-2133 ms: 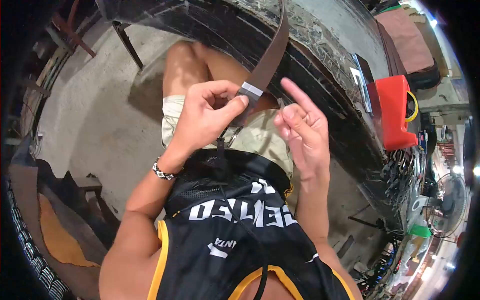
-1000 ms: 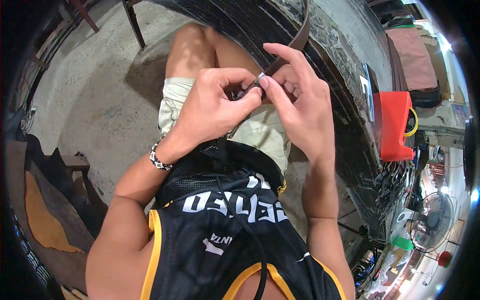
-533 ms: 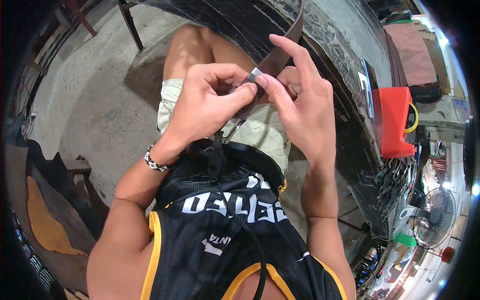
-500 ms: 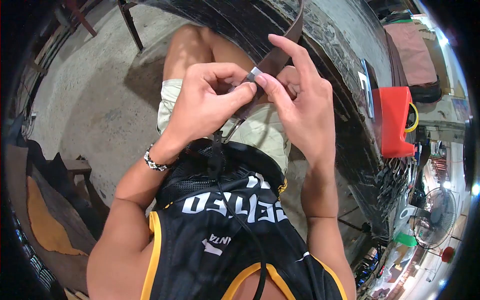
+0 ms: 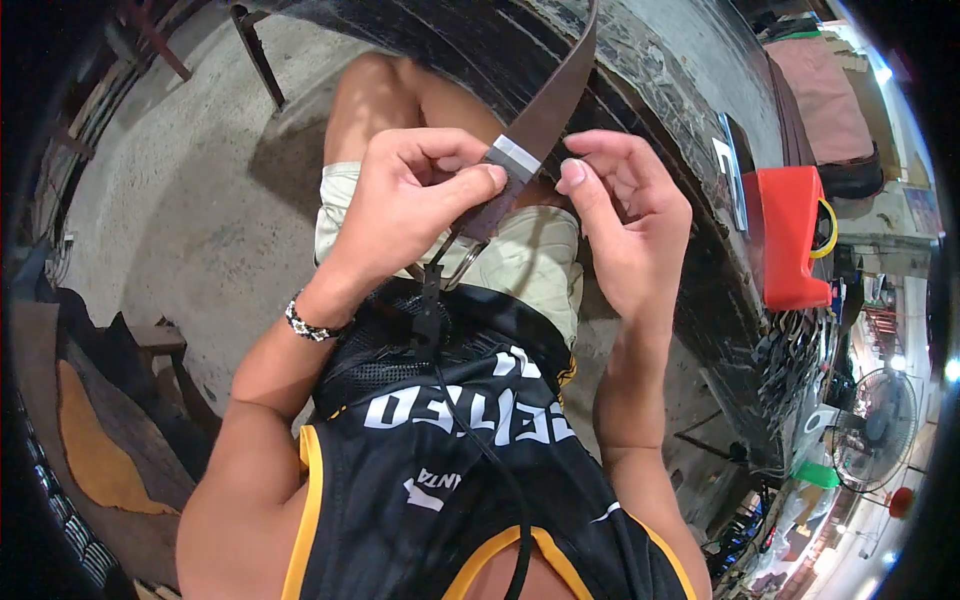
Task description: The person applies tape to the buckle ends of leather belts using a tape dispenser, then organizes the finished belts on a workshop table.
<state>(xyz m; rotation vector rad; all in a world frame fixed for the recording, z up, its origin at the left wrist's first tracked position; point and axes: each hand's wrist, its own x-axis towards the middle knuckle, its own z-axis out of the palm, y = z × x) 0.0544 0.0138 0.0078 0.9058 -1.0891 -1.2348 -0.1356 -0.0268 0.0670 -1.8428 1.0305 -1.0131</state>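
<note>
My left hand pinches a brown leather belt between thumb and fingers near its buckle end. A silvery-grey band, perhaps tape, wraps across the belt just beyond my left thumb. Below that hand, a metal buckle hangs over my lap, partly hidden. The belt's long part runs up over the edge of the workbench. To the right of the band, my right hand is off the belt, fingers loosely curled and thumb apart, with nothing seen in it.
The dark workbench runs along my right side. On it stands a red tape dispenser with a yellow roll. Leather pieces lie farther back, and a fan stands at the far right. Brown hide scraps lie at lower left.
My right hand has let go of the belt and drawn back to the right. More of the silvery band now shows, while my left hand keeps its pinch.
</note>
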